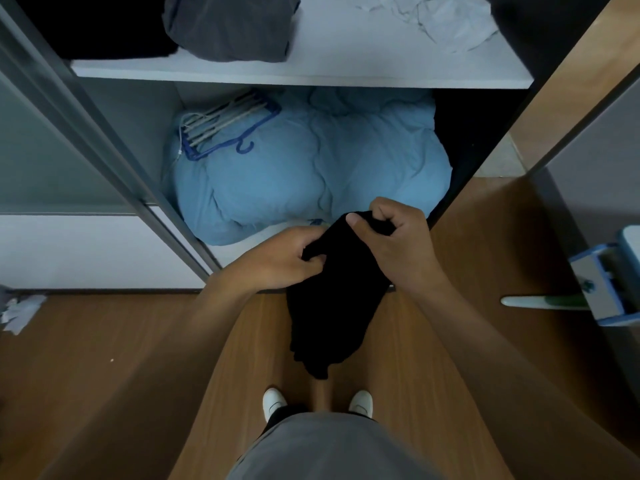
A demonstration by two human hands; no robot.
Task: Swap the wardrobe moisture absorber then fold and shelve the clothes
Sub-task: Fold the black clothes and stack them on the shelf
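Both hands are on the black garment [332, 306] now: the left hand [280, 263] pinches one top corner, the right hand [391, 240] grips the other, so the cloth hangs free above the floor [104, 375], likely to drop straight for a fold. The white shelf [346, 53] above already carries a grey folded piece [228, 26], with bare room beside it.

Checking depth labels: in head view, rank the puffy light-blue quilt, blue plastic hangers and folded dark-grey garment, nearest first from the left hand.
1. Light-blue quilt, beyond left hand.
2. Blue hangers, on quilt's left.
3. Dark-grey garment, upper shelf.
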